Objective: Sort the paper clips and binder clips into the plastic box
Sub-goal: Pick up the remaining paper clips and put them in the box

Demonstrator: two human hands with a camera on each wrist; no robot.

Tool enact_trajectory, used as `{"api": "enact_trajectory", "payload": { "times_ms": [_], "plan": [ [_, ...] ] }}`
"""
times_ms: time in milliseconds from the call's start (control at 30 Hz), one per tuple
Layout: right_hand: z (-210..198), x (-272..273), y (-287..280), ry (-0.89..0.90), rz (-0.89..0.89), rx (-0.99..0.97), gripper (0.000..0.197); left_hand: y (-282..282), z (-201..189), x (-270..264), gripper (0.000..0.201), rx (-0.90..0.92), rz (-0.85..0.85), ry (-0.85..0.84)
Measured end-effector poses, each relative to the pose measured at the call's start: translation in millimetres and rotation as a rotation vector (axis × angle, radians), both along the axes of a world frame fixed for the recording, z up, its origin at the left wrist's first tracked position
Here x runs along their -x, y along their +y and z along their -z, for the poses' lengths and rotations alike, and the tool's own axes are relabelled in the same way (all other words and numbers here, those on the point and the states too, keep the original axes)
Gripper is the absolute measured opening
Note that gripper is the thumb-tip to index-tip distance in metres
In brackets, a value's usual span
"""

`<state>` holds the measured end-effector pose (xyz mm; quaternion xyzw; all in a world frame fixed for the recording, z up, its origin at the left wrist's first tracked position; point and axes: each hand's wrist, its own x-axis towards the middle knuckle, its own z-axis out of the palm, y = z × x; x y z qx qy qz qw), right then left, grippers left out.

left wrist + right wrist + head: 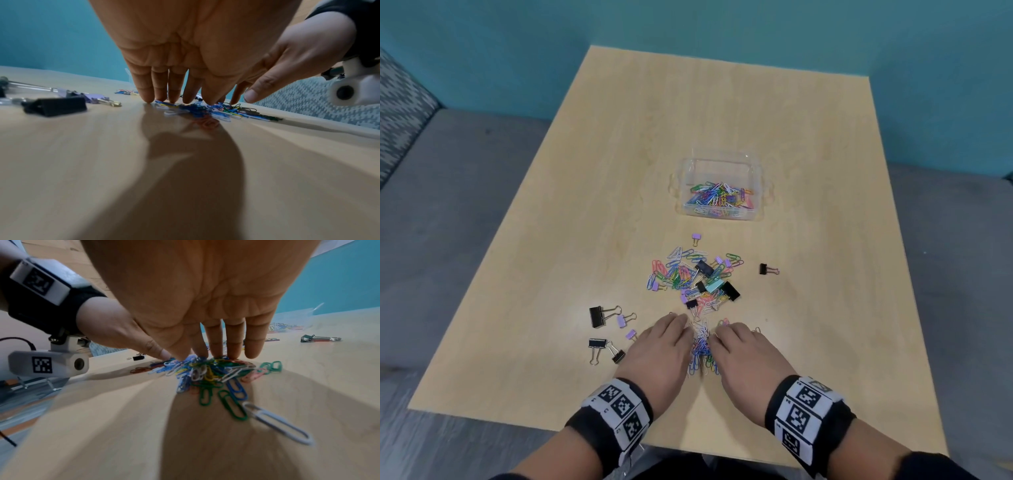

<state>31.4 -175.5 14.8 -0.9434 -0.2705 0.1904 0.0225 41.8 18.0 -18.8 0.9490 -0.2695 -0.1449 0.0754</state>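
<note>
A small heap of coloured paper clips (pixel 701 349) (pixel 207 374) (pixel 207 110) lies between my two hands near the table's front. My left hand (pixel 661 349) (pixel 174 91) and right hand (pixel 743 356) (pixel 218 347) press straight fingers down on its two sides. A larger mixed pile of paper clips and binder clips (pixel 695 277) lies just beyond. The clear plastic box (pixel 720 161) stands farther back with several paper clips inside.
Loose black and purple binder clips (pixel 607 329) lie left of my left hand, and one black binder clip (pixel 768 269) sits to the right of the pile. The wooden table (pixel 825 205) ends close in front of my wrists.
</note>
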Motion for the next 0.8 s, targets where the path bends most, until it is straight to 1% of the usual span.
{"api": "enact_trajectory", "payload": {
  "times_ms": [67, 200, 233, 267, 333, 367, 467, 667, 733, 800],
  "plan": [
    [-2.5, -1.4, 1.6, -0.019, 0.015, -0.010, 0.050, 0.7, -1.8, 0.5, 0.042, 0.031, 0.005, -0.020],
    [-2.1, -17.0, 11.6, -0.065, 0.046, 0.004, 0.060, -4.9, -7.1, -6.1, 0.056, 0.030, -0.007, -0.048],
    [-1.7, -19.6, 13.0, -0.060, 0.038, 0.018, 0.060, -5.6, -7.8, -8.4, 0.055, 0.030, -0.022, -0.049],
    [-1.2, -21.2, 13.2, -0.051, 0.029, 0.036, 0.060, -5.0, -6.9, -10.2, 0.047, 0.034, -0.031, -0.052],
    [-1.0, -20.8, 11.3, -0.030, 0.007, 0.066, 0.059, -1.0, -5.7, -11.7, 0.027, 0.043, -0.034, -0.064],
    [-0.4, -18.9, 9.8, -0.021, -0.007, 0.072, 0.058, 2.0, -4.9, -11.9, 0.022, 0.051, -0.031, -0.066],
    [0.4, -9.7, 3.0, -0.005, -0.042, 0.051, 0.056, 10.2, -2.6, -12.7, 0.027, 0.063, -0.022, -0.053],
    [-4.3, -4.6, -2.0, 0.040, -0.033, 0.011, 0.052, 15.6, -5.4, -10.0, 0.035, 0.077, -0.097, -0.005],
    [-5.5, -13.2, 4.4, 0.027, -0.011, 0.008, 0.058, 12.1, -9.8, -4.6, 0.038, 0.103, -0.101, 0.009],
    [-5.7, -24.4, 13.4, -0.022, 0.006, 0.014, 0.065, 8.8, -8.7, 0.7, 0.042, 0.108, -0.090, 0.000]
  ]
}}
